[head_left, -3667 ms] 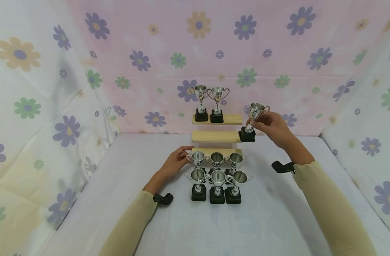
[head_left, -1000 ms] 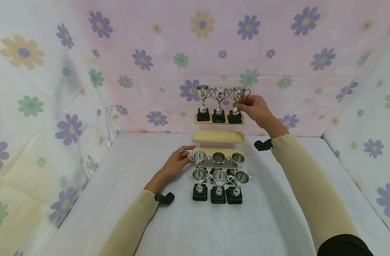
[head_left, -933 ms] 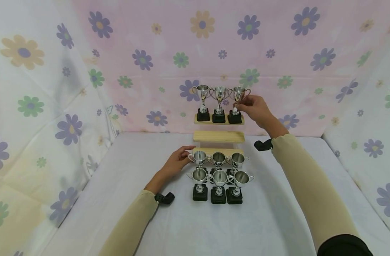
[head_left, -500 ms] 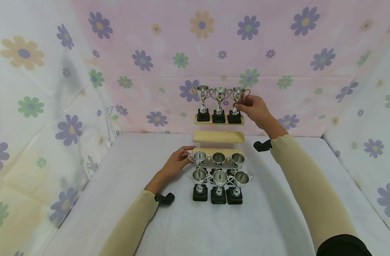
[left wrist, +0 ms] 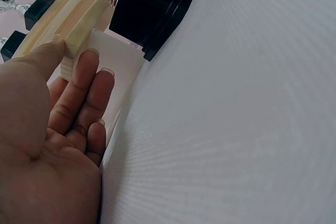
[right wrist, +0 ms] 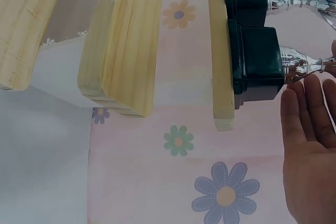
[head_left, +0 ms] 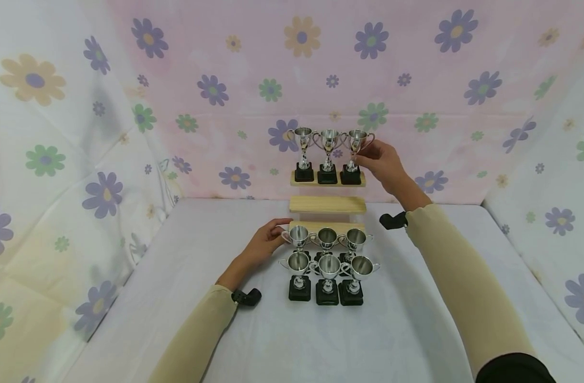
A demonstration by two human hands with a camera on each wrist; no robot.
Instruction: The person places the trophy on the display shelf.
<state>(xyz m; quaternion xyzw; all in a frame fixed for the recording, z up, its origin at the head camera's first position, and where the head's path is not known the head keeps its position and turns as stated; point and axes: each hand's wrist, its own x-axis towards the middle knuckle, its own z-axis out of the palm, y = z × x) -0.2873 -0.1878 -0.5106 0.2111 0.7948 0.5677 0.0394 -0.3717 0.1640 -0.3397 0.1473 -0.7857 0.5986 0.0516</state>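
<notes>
A stepped stand with pale wooden shelves [head_left: 327, 204] is at the centre back. Three silver trophies on black bases stand upright along its top shelf. My right hand [head_left: 383, 164] has thumb and fingers at the stem of the rightmost trophy [head_left: 351, 174]; its base [left wrist: 13, 45] rests on the shelf. In the right wrist view the fingers [right wrist: 315, 108] lie close along the stem [right wrist: 304, 65]. My left hand [head_left: 262, 242] grips the left end of the lowest shelf [left wrist: 79, 30], thumb on top and fingers beneath.
In front of the stand, two rows of silver trophies [head_left: 327, 293] stand upright on the white-covered table [head_left: 224, 340], the near row partly hiding the far one. The left hand is close beside the far row's left trophy [head_left: 298, 235]. Flowered cloth [head_left: 224, 154] hangs behind and at both sides.
Earlier, my right hand held the trophy in the air right of the stand; it now stands on the top shelf's right end. Lately the right fingers have shifted slightly. The left hand stays put.
</notes>
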